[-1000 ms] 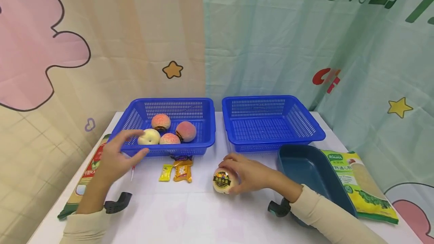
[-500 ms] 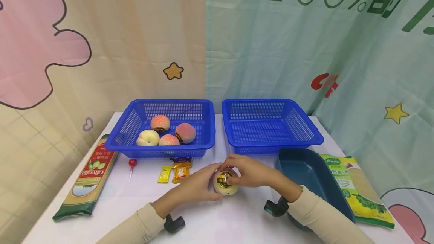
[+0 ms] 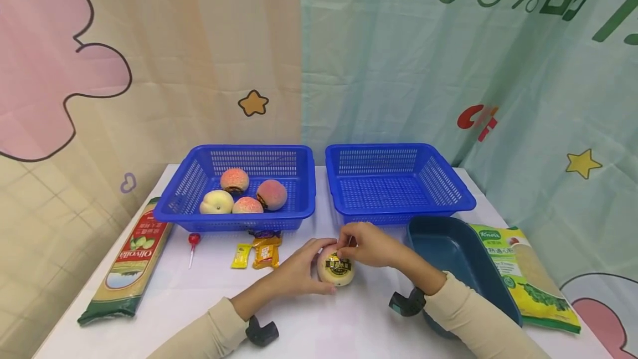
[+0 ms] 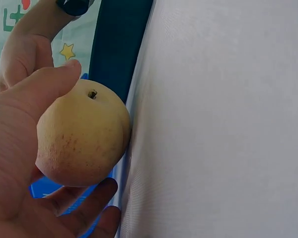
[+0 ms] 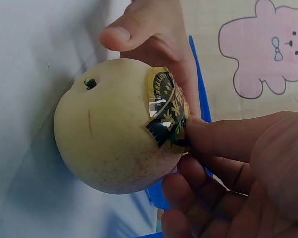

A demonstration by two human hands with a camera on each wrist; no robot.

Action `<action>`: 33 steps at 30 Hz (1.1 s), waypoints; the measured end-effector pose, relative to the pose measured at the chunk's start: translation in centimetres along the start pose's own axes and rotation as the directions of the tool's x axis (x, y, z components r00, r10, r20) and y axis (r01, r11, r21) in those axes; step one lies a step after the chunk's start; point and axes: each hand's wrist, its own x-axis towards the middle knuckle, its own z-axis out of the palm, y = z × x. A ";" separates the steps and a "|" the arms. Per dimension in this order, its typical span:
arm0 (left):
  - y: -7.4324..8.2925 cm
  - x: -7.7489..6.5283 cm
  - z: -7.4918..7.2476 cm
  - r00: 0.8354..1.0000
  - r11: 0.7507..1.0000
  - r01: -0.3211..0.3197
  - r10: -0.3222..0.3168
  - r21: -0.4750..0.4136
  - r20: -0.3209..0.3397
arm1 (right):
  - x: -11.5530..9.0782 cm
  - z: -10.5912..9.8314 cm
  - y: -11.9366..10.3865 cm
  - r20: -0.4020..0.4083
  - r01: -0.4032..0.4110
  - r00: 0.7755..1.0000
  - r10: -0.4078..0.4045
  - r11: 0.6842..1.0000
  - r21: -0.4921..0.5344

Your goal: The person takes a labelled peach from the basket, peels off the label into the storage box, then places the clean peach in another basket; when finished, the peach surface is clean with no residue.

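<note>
A pale yellow peach (image 3: 332, 277) with a reddish blush is on the white table in front of the baskets. My left hand (image 3: 301, 271) holds it from the left, thumb on the near side and fingers behind, as the left wrist view shows. A black and gold sticker (image 5: 165, 106) is on the peach's side. My right hand (image 3: 370, 245) pinches the edge of this sticker between thumb (image 5: 221, 139) and forefinger, its other fingers curled. In the right wrist view the stem (image 5: 91, 84) shows on the side turned from the sticker.
Several peaches (image 3: 271, 195) lie in the left blue basket (image 3: 234, 224); the right blue basket (image 3: 399, 218) stands beside it. A dark teal tray (image 3: 451, 248) and yellow Knorr bag (image 3: 535, 287) are at right. At left are a pasta pack (image 3: 130, 265), lollipop (image 3: 194, 240) and wrapped candies (image 3: 266, 255).
My left hand has come from the left basket's front edge to the peach and now holds it. My right hand has gone from gripping the peach to pinching its sticker.
</note>
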 end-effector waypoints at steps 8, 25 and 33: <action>0.1 0.0 0.5 0.999 1.000 0.031 -0.031 -0.008 -0.016 | -0.8 -0.6 -0.6 0.063 -0.012 0.998 0.009 0.999 0.050; -0.1 -0.1 0.2 0.993 0.993 0.114 -0.115 -0.018 -0.040 | -8.8 -11.8 5.3 0.051 -0.165 0.985 0.166 0.986 -0.039; -0.2 -0.1 0.2 0.992 0.992 0.124 -0.124 -0.025 -0.030 | -10.2 -9.3 9.0 0.135 -0.202 0.969 0.208 0.978 -0.054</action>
